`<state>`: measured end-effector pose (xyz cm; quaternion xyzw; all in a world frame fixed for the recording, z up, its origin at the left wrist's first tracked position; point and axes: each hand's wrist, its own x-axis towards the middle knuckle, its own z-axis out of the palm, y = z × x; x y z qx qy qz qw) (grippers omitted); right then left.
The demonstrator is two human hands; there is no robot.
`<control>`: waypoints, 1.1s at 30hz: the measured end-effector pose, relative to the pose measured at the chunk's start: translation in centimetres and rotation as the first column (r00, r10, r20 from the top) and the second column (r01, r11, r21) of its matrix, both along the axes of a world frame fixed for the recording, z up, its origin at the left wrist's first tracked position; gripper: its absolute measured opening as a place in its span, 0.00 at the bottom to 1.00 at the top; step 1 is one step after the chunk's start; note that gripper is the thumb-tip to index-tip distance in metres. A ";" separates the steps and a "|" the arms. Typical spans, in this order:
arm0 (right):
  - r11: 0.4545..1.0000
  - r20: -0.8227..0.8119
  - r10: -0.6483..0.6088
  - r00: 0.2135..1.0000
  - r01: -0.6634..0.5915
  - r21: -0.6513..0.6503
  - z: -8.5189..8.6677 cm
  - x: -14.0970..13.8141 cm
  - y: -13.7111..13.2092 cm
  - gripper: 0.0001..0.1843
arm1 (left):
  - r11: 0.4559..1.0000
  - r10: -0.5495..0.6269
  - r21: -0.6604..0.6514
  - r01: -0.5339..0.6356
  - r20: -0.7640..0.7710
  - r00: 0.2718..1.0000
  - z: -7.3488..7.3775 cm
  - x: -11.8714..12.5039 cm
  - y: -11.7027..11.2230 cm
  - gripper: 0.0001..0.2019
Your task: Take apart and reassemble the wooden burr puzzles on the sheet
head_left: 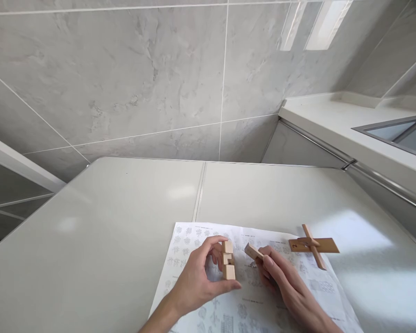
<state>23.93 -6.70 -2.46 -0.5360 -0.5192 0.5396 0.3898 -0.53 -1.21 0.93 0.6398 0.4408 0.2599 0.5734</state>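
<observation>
My left hand (197, 270) is closed around notched wooden puzzle pieces (228, 272), gripping them upright between thumb and fingers. A gap shows in the middle of these light wood blocks. To the right, my right hand (286, 280) pinches a single wooden puzzle piece (253, 251), its free end tilted up toward the left. The two held parts are apart from each other. Both hands are above a printed instruction sheet (180, 249) covered in small line drawings. How many pieces the left hand holds is hard to tell, since the fingers cover part of them.
Beyond my right hand, a brown wooden cross-shaped assembly (327, 245) with a "2" marked on it lies at the sheet's right edge. The white table (100, 240) has a seam across it. A tiled wall (125, 74) stands behind, and a white ledge (319, 111) runs along the right.
</observation>
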 end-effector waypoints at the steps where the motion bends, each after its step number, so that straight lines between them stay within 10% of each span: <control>1: 1.000 -0.025 0.004 1.000 -0.005 -0.015 0.2 0.0 -0.1 0.28 | 1.000 0.002 -0.002 -0.002 0.004 1.000 0.0 0.0 0.0 0.36; 20: 0.991 -0.182 0.135 0.974 -0.136 0.010 -0.6 -0.6 -0.3 0.25 | 0.995 -0.064 -0.072 0.067 0.041 0.997 -0.7 0.2 -0.6 0.39; 33: 0.966 0.146 0.030 0.989 -0.066 0.251 -2.0 -0.7 -1.3 0.16 | 0.985 -0.111 -0.119 0.127 0.129 0.985 -0.3 0.8 -1.1 0.37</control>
